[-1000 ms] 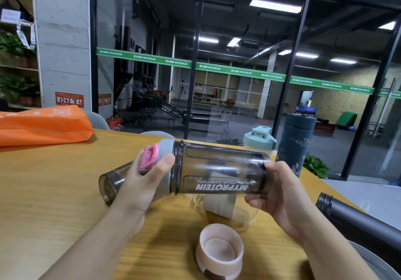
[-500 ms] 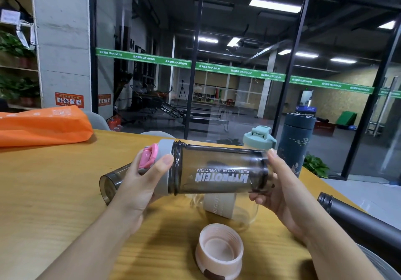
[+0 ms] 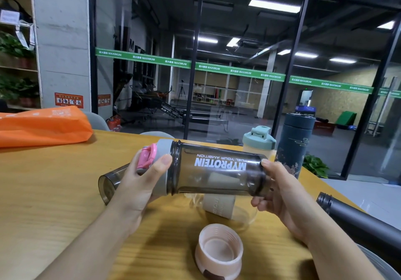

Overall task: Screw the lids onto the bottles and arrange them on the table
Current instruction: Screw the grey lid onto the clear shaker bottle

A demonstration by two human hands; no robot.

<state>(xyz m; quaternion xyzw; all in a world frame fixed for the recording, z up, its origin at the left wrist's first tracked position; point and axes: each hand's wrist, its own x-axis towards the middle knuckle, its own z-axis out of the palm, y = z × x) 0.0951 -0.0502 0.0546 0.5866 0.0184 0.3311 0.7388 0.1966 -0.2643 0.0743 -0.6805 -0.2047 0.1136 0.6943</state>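
Observation:
I hold a smoky grey shaker bottle (image 3: 217,171) sideways above the wooden table (image 3: 43,193). My left hand (image 3: 141,184) grips its grey lid (image 3: 161,160), which carries a pink flip cap. My right hand (image 3: 275,190) grips the bottle's base end. A pink lid (image 3: 219,251) lies upside down on the table below. A clear glass bottle (image 3: 219,208) with a beige sleeve lies behind it, partly hidden. A smoky grey cup (image 3: 108,184) lies on its side behind my left hand.
A mint-lidded shaker (image 3: 259,140) and a dark blue flask (image 3: 295,145) stand at the table's far right. A black bottle (image 3: 358,223) without a lid lies at the right edge. An orange bag (image 3: 43,125) rests far left. A glass wall stands behind.
The shaker bottle has rotated in my hands, so the white lettering now faces higher. My right-hand fingers have shifted round the base end. The left hand stays on the lid.

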